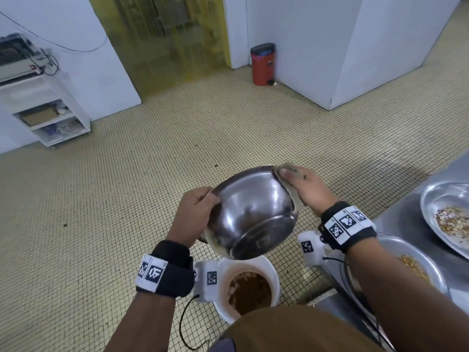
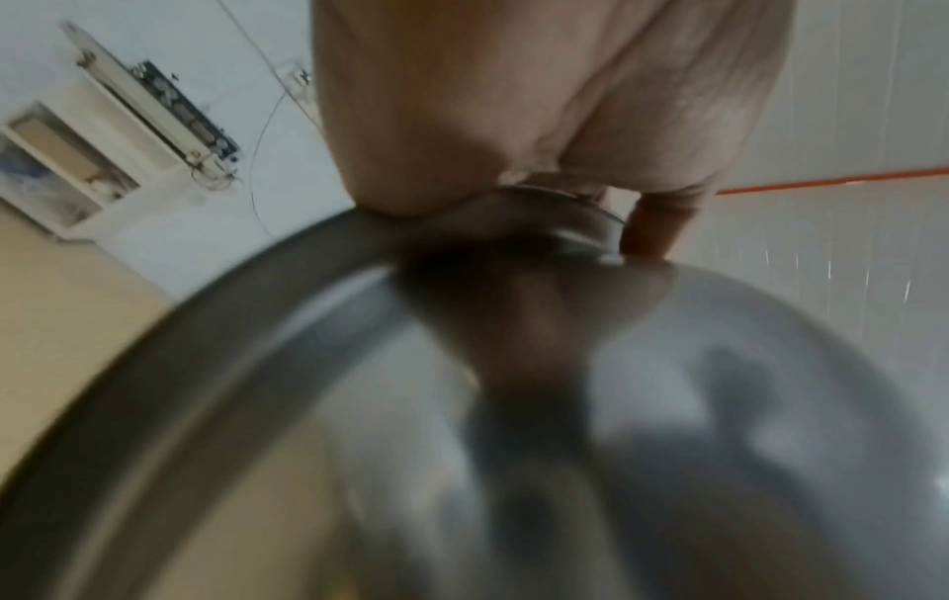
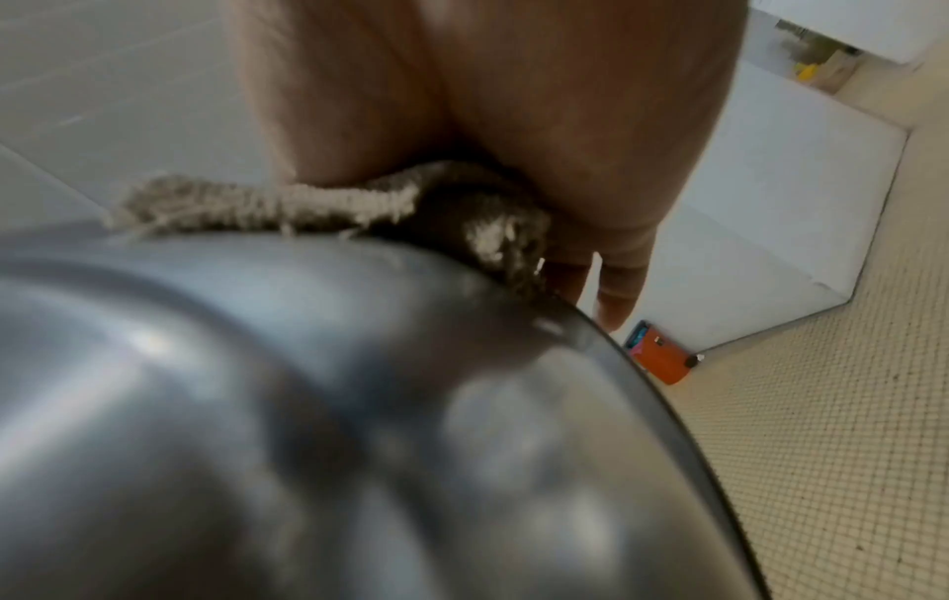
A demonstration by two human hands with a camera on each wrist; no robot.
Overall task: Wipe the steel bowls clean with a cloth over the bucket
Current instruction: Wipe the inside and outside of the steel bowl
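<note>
Your left hand (image 1: 194, 212) curls its fingers around the rim of the steel bowl (image 1: 250, 212). Your right hand (image 1: 302, 189) holds the cloth (image 1: 291, 193) tight against the bowl's other side. You hold the bowl up, tipped, above the white bucket (image 1: 269, 269) on the floor. More bowls (image 1: 431, 199) sit on the counter (image 1: 396, 219) near its edge.

Head view looks down; wrist views close, sharing steel bowl (image 1: 251, 212).

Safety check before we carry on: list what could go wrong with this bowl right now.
1. The steel bowl hangs in the air, held only at its rim by the left hand; it might slip.
2. It is tipped beyond the bucket, so scraps could land on the tiled floor.
</note>
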